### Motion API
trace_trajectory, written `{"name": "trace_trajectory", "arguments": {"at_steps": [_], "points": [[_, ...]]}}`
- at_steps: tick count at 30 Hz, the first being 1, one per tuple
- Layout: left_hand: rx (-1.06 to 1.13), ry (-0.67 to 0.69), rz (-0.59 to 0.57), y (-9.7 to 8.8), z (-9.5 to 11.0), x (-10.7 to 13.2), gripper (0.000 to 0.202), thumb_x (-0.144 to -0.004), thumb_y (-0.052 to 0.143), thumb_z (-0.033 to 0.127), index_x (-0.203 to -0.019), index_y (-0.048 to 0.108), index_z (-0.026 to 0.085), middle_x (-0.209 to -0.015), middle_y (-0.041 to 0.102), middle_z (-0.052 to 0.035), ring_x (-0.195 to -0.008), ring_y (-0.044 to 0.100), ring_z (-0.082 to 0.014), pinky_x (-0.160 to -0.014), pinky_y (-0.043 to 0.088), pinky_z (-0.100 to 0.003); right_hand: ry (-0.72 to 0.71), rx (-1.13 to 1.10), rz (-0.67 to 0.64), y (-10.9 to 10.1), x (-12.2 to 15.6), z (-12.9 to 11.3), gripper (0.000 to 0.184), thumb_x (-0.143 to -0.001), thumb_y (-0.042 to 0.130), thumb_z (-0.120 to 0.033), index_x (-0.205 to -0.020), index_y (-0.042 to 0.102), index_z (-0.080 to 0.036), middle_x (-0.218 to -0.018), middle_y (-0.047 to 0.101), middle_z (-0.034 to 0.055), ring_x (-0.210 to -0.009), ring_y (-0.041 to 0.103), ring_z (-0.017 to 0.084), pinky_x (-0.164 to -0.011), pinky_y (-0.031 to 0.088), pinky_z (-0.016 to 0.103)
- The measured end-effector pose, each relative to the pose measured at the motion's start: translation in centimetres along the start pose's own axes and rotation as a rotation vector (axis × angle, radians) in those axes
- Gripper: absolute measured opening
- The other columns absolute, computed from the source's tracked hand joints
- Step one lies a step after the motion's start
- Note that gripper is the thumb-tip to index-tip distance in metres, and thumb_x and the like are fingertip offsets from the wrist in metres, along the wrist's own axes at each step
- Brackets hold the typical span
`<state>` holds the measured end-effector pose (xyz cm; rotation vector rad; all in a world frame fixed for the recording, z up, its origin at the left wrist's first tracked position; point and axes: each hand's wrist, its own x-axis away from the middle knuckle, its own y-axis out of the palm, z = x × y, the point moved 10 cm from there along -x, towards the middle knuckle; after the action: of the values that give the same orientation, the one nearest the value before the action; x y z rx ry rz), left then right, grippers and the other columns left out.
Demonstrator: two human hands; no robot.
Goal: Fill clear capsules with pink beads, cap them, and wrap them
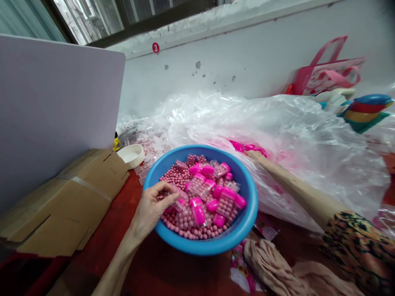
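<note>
My left hand (154, 203) is closed in a pinch over the left side of a blue basin (253, 205). Between its fingers is a small clear plastic container (180, 200); how full it is I cannot make out. Loose pink beads (174, 176) fill the basin. On top of them lie several clear bead-filled containers (226, 202) with bright pink caps. My right hand (255, 156) reaches into a large clear plastic bag (296, 135), among bright pink pieces (239, 145). Its fingers are hidden there.
Left of the basin are a cardboard box (83, 197), a white round lid (132, 155) and a pile of clear empty containers (151, 148). A brown cloth (271, 263) lies at the front right. Against the wall stands a pink bag (330, 74).
</note>
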<state>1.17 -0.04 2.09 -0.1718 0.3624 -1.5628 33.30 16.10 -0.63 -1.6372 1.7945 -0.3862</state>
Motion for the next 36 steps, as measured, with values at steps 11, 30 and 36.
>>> {"name": "trace_trajectory", "arguments": {"at_steps": [11, 30, 36], "points": [[-0.044, -0.053, 0.163, -5.2, 0.1, 3.4, 0.018, -0.075, 0.071, 0.035, -0.073, 0.065, 0.018, -0.075, 0.068, 0.0016, -0.066, 0.062, -0.0127, -0.064, 0.052, -0.021, 0.383, 0.272, 0.012, -2.4, 0.3, 3.3, 0.021, -0.09, 0.058, -0.031, -0.103, 0.062, -0.015, -0.104, 0.063, 0.005, -0.09, 0.063, 0.018, -0.075, 0.053, 0.033], [-0.021, -0.057, 0.209, -5.1, -1.3, 3.0, 0.015, -0.074, 0.072, 0.032, -0.074, 0.065, 0.019, -0.076, 0.065, 0.0035, -0.065, 0.059, -0.0101, -0.059, 0.049, -0.017, -0.177, 0.134, 0.281, -3.4, 0.6, -12.2, 0.014, -0.07, 0.066, -0.007, -0.079, 0.06, -0.015, -0.085, 0.057, 0.0011, -0.082, 0.053, 0.016, -0.081, 0.044, 0.035], [-0.047, -0.064, 0.188, -4.3, -1.8, 3.1, 0.017, -0.074, 0.071, 0.032, -0.072, 0.064, 0.017, -0.074, 0.064, 0.0013, -0.063, 0.058, -0.012, -0.058, 0.048, -0.02, -0.336, -0.074, 0.066, 3.4, 2.9, -18.7, 0.01, -0.067, 0.058, -0.008, -0.064, 0.054, -0.017, -0.068, 0.047, -0.0021, -0.064, 0.046, 0.012, -0.062, 0.037, 0.027]]}}
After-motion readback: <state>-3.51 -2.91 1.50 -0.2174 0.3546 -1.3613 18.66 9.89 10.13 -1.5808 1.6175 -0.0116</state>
